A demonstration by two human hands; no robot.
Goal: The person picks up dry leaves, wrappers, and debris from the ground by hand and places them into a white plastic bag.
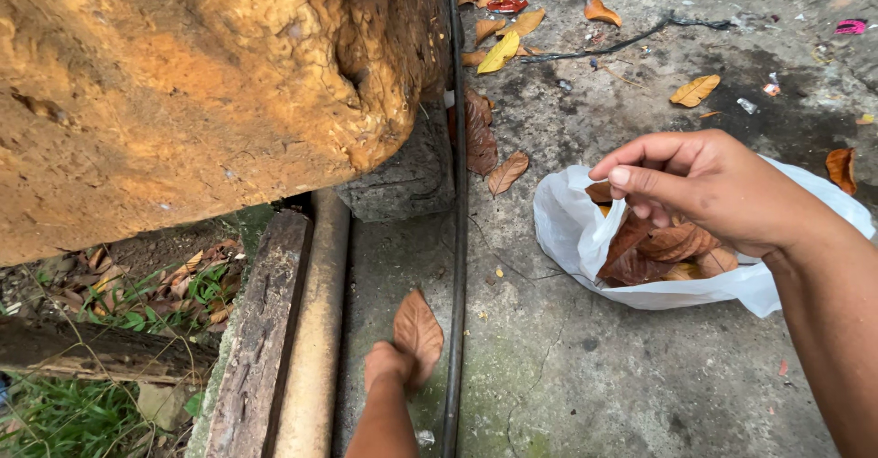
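Brown dry leaf (418, 330) — white plastic bag (567, 229) — grey concrete (622, 366)

1. I am looking down at an outdoor yard or garden edge, not a room: the ground is cracked, stained concrete (585, 366) with green moss.
2. Dry brown leaves (494, 156) and small bits of litter (851, 26) lie scattered about.
3. A big, rough, orange-brown log (201, 83) fills the upper left.
4. Grass (64, 412) grows beside a weathered plank (256, 330), a pipe (315, 330) and a black cable (457, 238).
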